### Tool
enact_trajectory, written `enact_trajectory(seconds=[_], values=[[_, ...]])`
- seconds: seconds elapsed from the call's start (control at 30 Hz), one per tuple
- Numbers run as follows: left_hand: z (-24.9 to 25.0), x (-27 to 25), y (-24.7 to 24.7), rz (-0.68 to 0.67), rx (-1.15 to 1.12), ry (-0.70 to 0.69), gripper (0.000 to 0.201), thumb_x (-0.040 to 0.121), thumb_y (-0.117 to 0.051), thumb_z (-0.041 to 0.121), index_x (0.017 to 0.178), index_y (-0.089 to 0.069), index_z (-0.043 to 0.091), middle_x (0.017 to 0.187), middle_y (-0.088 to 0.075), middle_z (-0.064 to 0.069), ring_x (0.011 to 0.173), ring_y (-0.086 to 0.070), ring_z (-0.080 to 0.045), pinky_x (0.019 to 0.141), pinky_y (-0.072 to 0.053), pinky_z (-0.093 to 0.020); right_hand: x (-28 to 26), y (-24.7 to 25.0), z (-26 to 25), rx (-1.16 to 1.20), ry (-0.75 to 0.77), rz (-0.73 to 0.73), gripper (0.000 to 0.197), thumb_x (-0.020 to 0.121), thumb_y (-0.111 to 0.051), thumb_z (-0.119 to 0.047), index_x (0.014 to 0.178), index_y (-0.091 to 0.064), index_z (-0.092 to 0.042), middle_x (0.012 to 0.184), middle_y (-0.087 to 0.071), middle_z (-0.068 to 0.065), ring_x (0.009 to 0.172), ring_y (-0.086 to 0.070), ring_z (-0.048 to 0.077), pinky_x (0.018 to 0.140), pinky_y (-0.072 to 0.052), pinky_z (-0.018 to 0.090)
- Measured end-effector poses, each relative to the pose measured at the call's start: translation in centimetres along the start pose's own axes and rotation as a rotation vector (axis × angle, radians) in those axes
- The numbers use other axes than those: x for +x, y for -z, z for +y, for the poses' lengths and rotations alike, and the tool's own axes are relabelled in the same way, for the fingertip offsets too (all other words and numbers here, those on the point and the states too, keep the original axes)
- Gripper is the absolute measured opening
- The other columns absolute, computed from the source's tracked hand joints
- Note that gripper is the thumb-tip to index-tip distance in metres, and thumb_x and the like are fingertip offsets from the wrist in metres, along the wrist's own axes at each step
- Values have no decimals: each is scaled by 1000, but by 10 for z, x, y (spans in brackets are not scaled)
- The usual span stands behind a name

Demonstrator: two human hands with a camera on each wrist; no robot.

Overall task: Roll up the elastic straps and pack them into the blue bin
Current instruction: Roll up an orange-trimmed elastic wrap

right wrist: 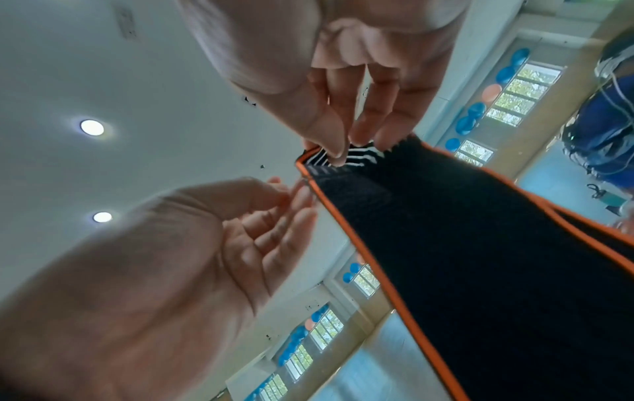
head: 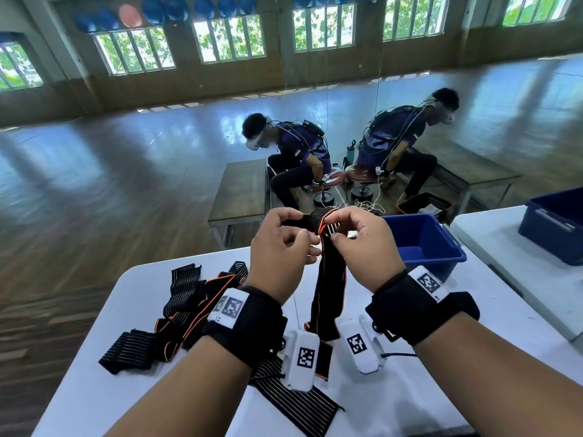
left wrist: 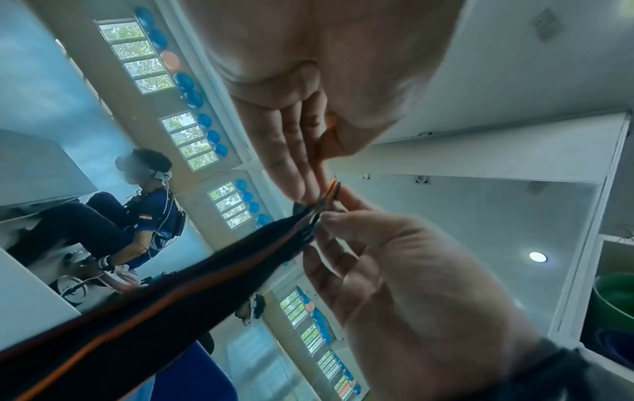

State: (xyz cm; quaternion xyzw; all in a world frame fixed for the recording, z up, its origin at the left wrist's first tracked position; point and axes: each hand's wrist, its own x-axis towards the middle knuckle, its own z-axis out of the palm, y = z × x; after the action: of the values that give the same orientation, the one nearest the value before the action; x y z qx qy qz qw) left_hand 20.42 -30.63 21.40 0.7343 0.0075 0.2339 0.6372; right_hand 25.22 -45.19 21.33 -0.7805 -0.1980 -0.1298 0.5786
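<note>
While both hands, left hand (head: 280, 244) and right hand (head: 362, 244), are pinching the strap (head: 328, 279) at frame centre, rolling is just starting; remaining straps (head: 189, 298) are lying lower left on the counter (head: 410, 389), and the blue bin (head: 422, 244) looks empty.

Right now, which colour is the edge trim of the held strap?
Orange, on the black strap; the right wrist view shows it best.

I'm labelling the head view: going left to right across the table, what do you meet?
Pile of loose straps → left hand → strap being rolled → right hand → blue bin.
</note>
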Motion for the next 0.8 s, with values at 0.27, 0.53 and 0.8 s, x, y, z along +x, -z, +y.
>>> enact_trajectory(seconds=[0.27, 0.53, 0.8], values=[[-25, -6, 1, -67, 136, 65, 28, 75, -68, 22, 102, -59, 21, 93, -63, 1, 82, -63, -14, 80, -61, -42, -19, -8, 19, 45, -12, -4, 40, 78, -61, 8, 98, -72, -25, 98, -71, -12, 92, -67, 7, 73, -55, 24], [-44, -8, -5, 40, 174, 12, 27, 81, -75, 15, 82, -53, 32, 84, -67, 8, 75, -67, -10, 75, -59, -43, -12, -7, 10, 79, 8, 13, 39, 80, -56, 10, 85, -66, -28, 91, -71, -10, 89, -66, 7, 79, -56, 29], [-37, 9, -2, 119, 80, -86, 24, 87, -65, 10, 82, -65, 34, 82, -68, 4, 76, -64, -14, 74, -56, -44, -5, -7, 34, 51, -39, 22, 24, 80, -71, -6, 81, -67, -30, 105, -62, -5, 96, -65, 13, 82, -55, 33]])
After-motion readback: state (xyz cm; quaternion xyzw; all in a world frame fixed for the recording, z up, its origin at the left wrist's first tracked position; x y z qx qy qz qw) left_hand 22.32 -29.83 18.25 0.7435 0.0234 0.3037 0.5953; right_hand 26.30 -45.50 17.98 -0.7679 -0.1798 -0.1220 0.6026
